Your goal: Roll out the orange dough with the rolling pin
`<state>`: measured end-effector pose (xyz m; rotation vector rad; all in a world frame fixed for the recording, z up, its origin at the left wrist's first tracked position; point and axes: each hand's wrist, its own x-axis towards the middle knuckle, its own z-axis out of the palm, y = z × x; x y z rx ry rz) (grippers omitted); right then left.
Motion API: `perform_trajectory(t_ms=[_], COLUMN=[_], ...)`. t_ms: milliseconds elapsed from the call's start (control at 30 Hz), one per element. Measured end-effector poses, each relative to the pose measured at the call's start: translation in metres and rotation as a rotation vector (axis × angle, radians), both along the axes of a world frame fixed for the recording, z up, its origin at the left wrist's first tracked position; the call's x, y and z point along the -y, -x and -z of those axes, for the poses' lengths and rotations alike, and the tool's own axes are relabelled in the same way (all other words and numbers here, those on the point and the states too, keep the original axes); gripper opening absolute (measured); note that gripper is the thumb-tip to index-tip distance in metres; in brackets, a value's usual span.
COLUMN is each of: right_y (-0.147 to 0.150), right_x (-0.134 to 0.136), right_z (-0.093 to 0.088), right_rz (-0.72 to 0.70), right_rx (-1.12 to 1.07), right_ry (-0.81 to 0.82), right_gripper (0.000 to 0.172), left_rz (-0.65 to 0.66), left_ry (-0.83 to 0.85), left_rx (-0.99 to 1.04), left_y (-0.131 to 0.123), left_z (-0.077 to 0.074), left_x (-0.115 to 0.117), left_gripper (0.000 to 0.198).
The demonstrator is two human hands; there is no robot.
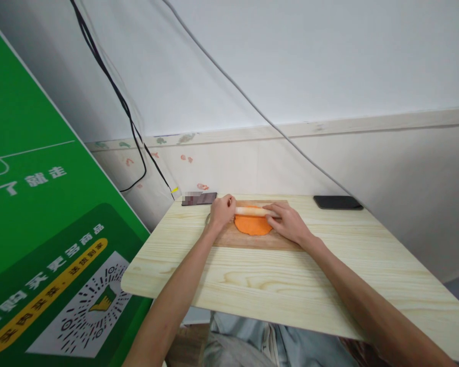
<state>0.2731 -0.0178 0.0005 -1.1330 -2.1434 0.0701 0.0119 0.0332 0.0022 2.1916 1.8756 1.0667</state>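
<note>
A flat disc of orange dough [252, 225] lies on a brown wooden board [248, 239] on a pale wooden table [275, 275]. A light wooden rolling pin [252, 210] rests across the far edge of the dough. My left hand [222, 211] is curled over the pin's left end. My right hand [288, 221] lies on the pin's right end with its fingers pressed down over it. Both arms reach forward from the near edge of the table.
A dark phone [199, 199] lies at the table's far left corner and another black phone [337, 202] at the far right. A green printed banner [42, 229] stands on the left. Black cables [118, 97] hang down the white wall behind.
</note>
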Motion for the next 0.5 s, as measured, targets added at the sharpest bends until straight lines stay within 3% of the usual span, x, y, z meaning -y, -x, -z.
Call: perform_trajectory(t_ms=[500], right_y=[0.0004], right_x=[-0.0008], right_z=[-0.0011], right_rz=[0.008], right_rx=[-0.014], right_ry=[0.019], right_gripper=[0.032], left_rz=[0.031], left_ry=[-0.004], left_rx=[-0.038], left_y=[0.0003], left_z=[0.0033], left_x=[-0.0015], left_gripper=[0.036])
